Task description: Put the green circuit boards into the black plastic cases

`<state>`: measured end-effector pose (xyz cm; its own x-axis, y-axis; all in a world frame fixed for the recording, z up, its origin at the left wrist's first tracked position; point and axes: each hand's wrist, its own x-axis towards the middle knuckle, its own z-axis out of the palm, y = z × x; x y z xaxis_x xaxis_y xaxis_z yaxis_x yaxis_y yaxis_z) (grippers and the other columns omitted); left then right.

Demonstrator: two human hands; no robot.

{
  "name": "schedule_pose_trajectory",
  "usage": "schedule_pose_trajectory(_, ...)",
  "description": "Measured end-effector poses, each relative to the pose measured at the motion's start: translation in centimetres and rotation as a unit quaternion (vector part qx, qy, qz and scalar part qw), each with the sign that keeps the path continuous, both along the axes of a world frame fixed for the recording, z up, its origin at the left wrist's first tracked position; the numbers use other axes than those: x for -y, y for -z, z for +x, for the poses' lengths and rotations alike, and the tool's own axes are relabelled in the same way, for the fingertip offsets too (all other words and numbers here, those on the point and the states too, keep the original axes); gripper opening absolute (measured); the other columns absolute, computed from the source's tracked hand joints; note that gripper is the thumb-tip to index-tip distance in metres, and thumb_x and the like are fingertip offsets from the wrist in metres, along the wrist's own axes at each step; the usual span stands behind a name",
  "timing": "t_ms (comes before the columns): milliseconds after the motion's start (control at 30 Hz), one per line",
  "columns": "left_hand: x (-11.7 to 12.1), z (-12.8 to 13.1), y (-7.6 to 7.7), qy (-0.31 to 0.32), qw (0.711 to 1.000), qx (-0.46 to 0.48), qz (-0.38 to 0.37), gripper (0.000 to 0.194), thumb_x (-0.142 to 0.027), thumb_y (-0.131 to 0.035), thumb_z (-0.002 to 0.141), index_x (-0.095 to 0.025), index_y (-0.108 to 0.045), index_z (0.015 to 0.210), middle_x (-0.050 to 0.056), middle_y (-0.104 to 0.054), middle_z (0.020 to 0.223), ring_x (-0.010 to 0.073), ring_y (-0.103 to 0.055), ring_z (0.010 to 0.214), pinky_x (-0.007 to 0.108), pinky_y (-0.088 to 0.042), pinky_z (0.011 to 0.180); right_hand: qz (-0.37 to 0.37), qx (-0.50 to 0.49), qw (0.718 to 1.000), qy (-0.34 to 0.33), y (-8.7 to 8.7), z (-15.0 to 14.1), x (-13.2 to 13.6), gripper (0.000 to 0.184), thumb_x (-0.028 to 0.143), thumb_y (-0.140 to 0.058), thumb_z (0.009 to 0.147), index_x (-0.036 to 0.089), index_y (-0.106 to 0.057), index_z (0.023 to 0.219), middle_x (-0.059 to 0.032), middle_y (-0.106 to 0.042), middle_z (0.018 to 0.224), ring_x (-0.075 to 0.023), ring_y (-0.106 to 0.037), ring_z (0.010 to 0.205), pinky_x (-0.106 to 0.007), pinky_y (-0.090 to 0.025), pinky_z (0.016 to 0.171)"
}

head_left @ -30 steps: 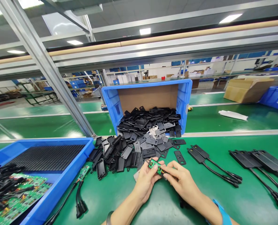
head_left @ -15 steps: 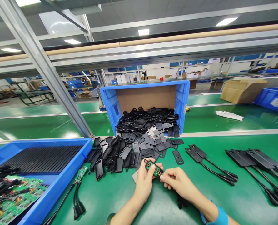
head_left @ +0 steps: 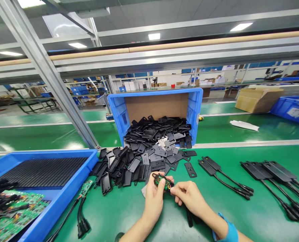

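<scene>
My left hand [head_left: 155,198] is closed around a small black plastic case with a green circuit board [head_left: 162,181] seated in it, the thumb lying on the board. A loop at the case's far end sticks out past the fingers. At the near end, by the coloured wires, my right hand [head_left: 186,195] pinches the black cable; the fingers partly hide it. Black cable ends [head_left: 189,219] hang below my right wrist. Just beyond my hands lie loose flat black covers [head_left: 157,164] and open black case shells [head_left: 105,183].
A blue crate [head_left: 198,117] on its side spills black covers. At left stands a blue tray [head_left: 61,198] with circuit boards and cables; beside it lies a wired board [head_left: 86,189]. Cased units with cables [head_left: 210,165] lie at right. A white glove [head_left: 244,125] rests farther back.
The board now sits lower inside the black case, its loop showing. My right hand has shifted from over the wires to the case's near end. The view has turned slightly.
</scene>
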<state>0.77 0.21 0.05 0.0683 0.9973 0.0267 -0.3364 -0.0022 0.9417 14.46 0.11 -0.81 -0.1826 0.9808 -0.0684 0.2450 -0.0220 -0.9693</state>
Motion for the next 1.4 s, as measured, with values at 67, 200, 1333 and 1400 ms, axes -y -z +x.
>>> schedule_pose_trajectory(67, 0.0, -0.1, 0.0, -0.004, 0.999, -0.031, 0.025, 0.024, -0.036, -0.059, 0.080, -0.021, -0.049, 0.096, 0.008, -0.069, 0.095, 0.0216, -0.064, 0.093, 0.034, -0.048, 0.081, 0.008, 0.016, 1.000, 0.014, 0.2, -0.2, 0.1, 0.037, 0.046, -0.055, 0.076, 0.018, -0.055, 0.053, 0.0000, -0.059, 0.046, -0.0114, -0.052, 0.041, -0.021, -0.039, 0.044)
schedule_pose_trajectory(200, -0.6, -0.3, -0.4, 0.021, 0.998, -0.050, 0.006, 0.029, -0.036, -0.058, 0.079, -0.020, -0.049, 0.101, 0.007, -0.070, 0.089, 0.0190, -0.066, 0.079, 0.031, -0.051, 0.072, 0.028, 0.039, 0.998, -0.030, 0.2, -0.2, 0.1, 0.038, 0.046, -0.053, 0.080, 0.017, -0.056, 0.055, 0.0007, -0.058, 0.046, -0.0114, -0.052, 0.042, -0.021, -0.038, 0.045)
schedule_pose_trajectory(1333, -0.9, 0.0, 1.2, 0.180, 0.932, -0.316, 0.013, 0.019, -0.017, -0.044, 0.073, -0.014, -0.059, 0.086, 0.000, -0.064, 0.056, 0.0088, -0.050, 0.036, 0.018, -0.038, 0.037, 0.416, 0.371, 0.826, -0.075, -0.6, 1.9, -0.6, 0.026, 0.020, -0.036, 0.094, 0.017, -0.058, 0.080, -0.0046, -0.056, 0.076, -0.0168, -0.050, 0.072, -0.026, -0.038, 0.059)
schedule_pose_trajectory(1400, -1.3, -0.5, 1.0, 0.143, 0.943, -0.302, 0.007, 0.022, -0.019, -0.047, 0.073, -0.014, -0.058, 0.092, -0.001, -0.063, 0.055, 0.0091, -0.050, 0.038, 0.018, -0.039, 0.039, 0.391, 0.375, 0.836, -0.083, -0.9, 1.9, -0.5, 0.022, 0.018, -0.036, 0.093, 0.017, -0.055, 0.080, -0.0044, -0.055, 0.079, -0.0168, -0.050, 0.075, -0.026, -0.039, 0.061)
